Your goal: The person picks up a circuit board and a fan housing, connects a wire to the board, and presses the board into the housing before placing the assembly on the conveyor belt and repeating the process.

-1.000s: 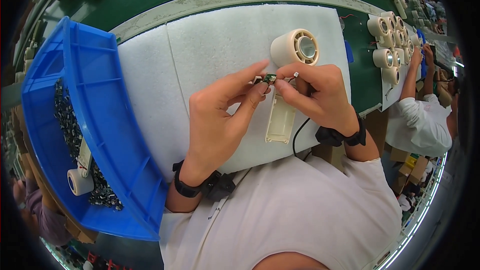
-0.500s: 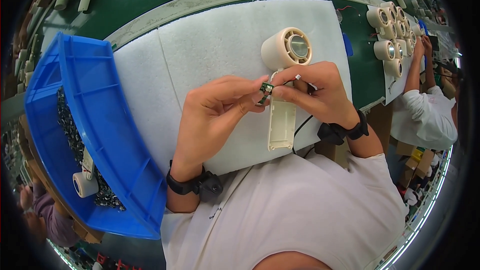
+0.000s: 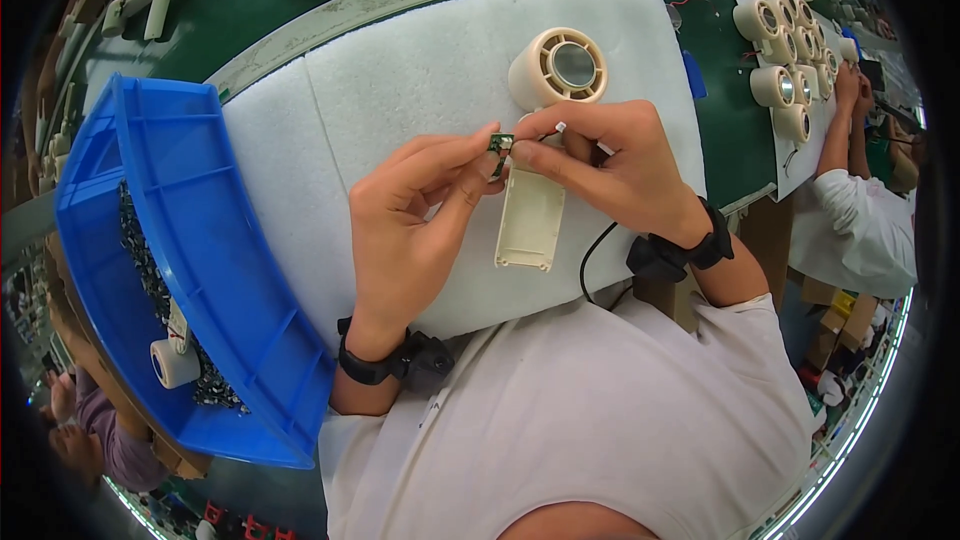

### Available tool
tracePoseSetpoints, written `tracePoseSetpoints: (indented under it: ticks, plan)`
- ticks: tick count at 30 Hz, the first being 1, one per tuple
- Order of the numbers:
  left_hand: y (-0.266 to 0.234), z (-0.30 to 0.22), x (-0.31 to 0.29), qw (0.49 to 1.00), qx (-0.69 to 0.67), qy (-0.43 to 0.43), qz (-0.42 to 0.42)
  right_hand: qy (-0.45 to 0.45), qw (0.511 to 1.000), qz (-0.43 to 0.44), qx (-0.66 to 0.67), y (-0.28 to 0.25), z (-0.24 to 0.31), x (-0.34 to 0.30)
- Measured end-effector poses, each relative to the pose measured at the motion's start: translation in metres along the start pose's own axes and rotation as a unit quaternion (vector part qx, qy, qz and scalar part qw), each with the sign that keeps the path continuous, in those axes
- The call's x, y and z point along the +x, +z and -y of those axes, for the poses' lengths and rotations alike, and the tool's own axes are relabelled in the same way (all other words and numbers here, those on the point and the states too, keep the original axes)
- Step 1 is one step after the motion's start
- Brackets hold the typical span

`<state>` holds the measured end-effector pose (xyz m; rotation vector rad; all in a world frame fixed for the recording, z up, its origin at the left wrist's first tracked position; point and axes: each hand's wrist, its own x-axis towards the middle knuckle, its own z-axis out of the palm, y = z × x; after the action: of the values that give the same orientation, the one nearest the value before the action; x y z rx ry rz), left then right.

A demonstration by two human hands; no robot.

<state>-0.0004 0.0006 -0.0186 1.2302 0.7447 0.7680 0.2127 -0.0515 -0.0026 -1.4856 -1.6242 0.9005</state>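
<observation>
Between the thumb and fingers of my left hand [image 3: 415, 205] is a small green circuit board [image 3: 502, 143]. My right hand [image 3: 625, 155] pinches a thin wire at the board's right edge; its fingertips hide the exact contact. A small white plug [image 3: 561, 127] on a dark lead sticks up from the right fingers. Under my hands lies a cream handheld fan: its round head [image 3: 530, 75] points away from me, and its hollow, uncovered handle [image 3: 528, 225] reaches toward me. The joint of head and handle is hidden by the right hand.
White foam sheet [image 3: 400, 70] covers the green bench. At left stands a blue bin [image 3: 235, 270] with many circuit boards and one fan part [image 3: 175, 363]. A black cable [image 3: 585, 265] curves near my right wrist. Several cream fan heads [image 3: 772, 87] stand at right, near another person's hands.
Both hands, the board and the fan now appear a little farther away and to the left. The grip on the board and wire looks the same.
</observation>
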Motion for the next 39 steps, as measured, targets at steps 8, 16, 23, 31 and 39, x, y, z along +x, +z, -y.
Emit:
tracePoseSetpoints:
  ticks: [8,16,23,31,39]
  plan:
    - [-0.002,-0.002,0.000,0.999,-0.029,-0.020,0.001,0.066,0.991,-0.006,0.116,0.001,0.000,-0.009]
    - [-0.004,-0.002,0.000,0.999,-0.036,-0.034,0.002,0.014,0.995,0.032,0.095,-0.006,0.003,-0.004]
    - [0.000,0.003,0.000,1.000,-0.015,-0.007,-0.003,0.010,1.000,-0.001,-0.022,-0.005,0.015,-0.002]
    - [0.004,0.004,0.001,0.986,0.121,0.115,-0.013,-0.107,0.981,-0.029,-0.159,-0.004,0.018,0.002]
    - [0.006,0.002,0.004,0.959,0.205,0.194,-0.031,-0.144,0.970,-0.095,-0.172,0.002,0.018,0.001]
